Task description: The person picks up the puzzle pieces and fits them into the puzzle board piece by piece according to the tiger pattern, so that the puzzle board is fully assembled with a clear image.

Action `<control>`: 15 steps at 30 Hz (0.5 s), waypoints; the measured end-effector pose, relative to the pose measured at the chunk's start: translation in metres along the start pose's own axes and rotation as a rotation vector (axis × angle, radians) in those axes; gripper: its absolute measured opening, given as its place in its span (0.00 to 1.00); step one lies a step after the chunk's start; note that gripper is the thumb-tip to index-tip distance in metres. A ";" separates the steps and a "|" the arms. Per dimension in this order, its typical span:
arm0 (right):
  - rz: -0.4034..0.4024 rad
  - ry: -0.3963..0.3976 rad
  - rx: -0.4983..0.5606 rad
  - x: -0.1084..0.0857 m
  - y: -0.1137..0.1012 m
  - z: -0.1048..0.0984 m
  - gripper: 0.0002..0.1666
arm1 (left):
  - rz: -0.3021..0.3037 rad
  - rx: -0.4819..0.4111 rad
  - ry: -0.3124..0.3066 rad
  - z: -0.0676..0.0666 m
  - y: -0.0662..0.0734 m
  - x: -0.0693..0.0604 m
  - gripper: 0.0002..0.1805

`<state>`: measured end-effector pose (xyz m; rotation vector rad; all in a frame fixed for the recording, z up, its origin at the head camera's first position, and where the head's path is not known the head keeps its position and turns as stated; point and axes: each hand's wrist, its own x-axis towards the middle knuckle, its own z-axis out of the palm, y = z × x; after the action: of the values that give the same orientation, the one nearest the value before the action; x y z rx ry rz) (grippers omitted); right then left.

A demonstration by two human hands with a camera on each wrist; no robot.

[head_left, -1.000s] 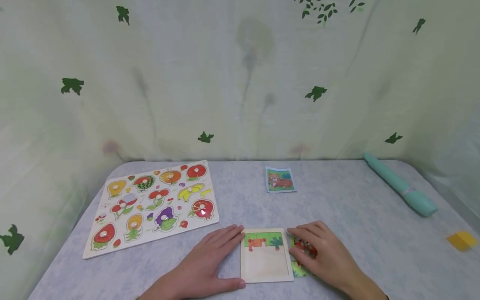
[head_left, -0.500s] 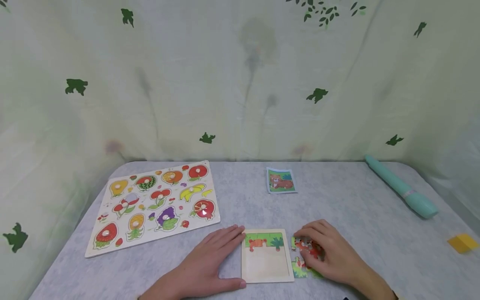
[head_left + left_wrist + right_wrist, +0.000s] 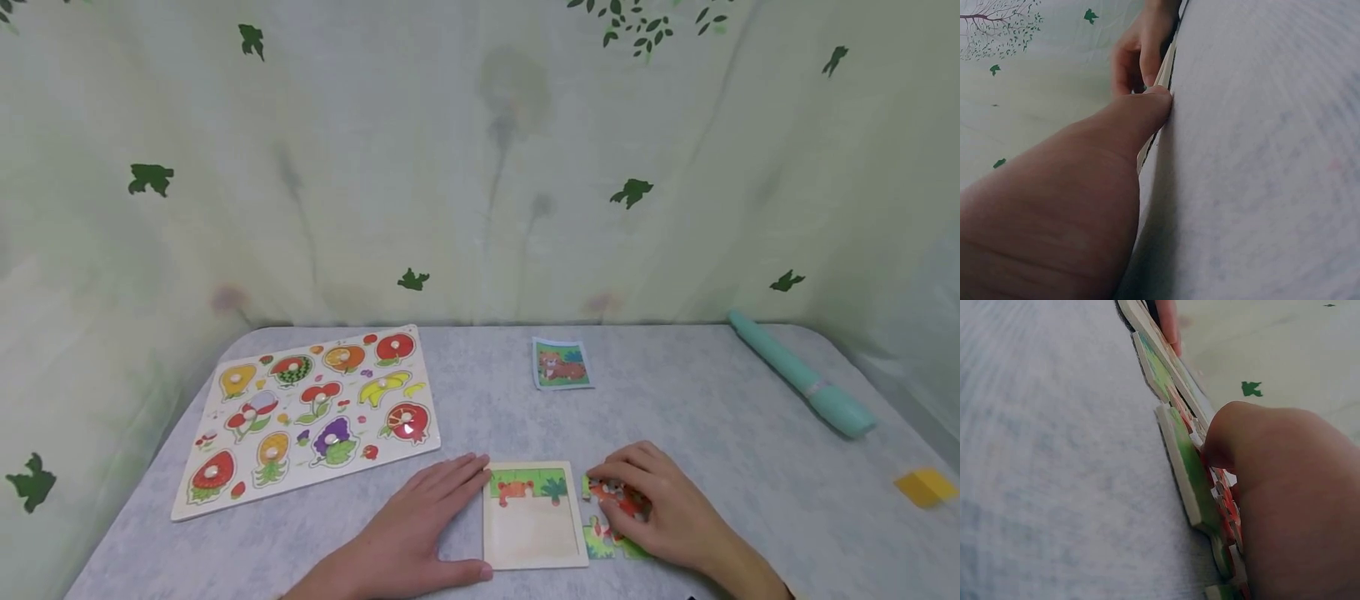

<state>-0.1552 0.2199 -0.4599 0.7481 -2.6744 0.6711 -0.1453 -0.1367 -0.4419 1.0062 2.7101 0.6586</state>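
Observation:
A square wooden puzzle tray [image 3: 536,533] lies in front of me in the head view. Along its top runs a row of jigsaw pieces [image 3: 516,486] with orange ears and a green plant; bare wood shows below. My left hand [image 3: 412,529] rests at the tray's left side, fingertips at the upper corner and thumb at the lower one. Right of the tray, my right hand [image 3: 660,508] bends over several loose jigsaw pieces [image 3: 600,540], pinching a red-patterned puzzle piece [image 3: 618,493] between thumb and fingers. The right wrist view shows the thumb against the pieces [image 3: 1188,469]; its palm hides part of them.
A fruit knob puzzle board [image 3: 307,417] lies at the left. Farther back is a small picture card [image 3: 562,364] of a spotted animal. A folded turquoise umbrella-like object [image 3: 802,375] lies at the far right, near a yellow block [image 3: 926,487]. A leaf-patterned curtain [image 3: 480,167] hangs behind.
My right hand has shifted slightly right, away from the tray's edge, uncovering more of the loose pieces, then stayed nearly still. The left hand keeps its place at the tray.

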 end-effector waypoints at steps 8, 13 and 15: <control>-0.061 0.029 0.037 0.001 0.002 0.001 0.22 | 0.004 0.010 0.027 0.001 -0.001 -0.001 0.53; -0.076 0.042 0.043 0.000 0.001 0.000 0.23 | 0.002 0.015 0.025 0.002 -0.002 0.000 0.53; -0.078 0.044 0.047 0.000 0.000 0.000 0.23 | -0.001 0.012 0.019 0.002 -0.002 0.000 0.53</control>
<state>-0.1550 0.2201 -0.4600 0.8358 -2.5835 0.7237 -0.1458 -0.1368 -0.4447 1.0068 2.7333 0.6563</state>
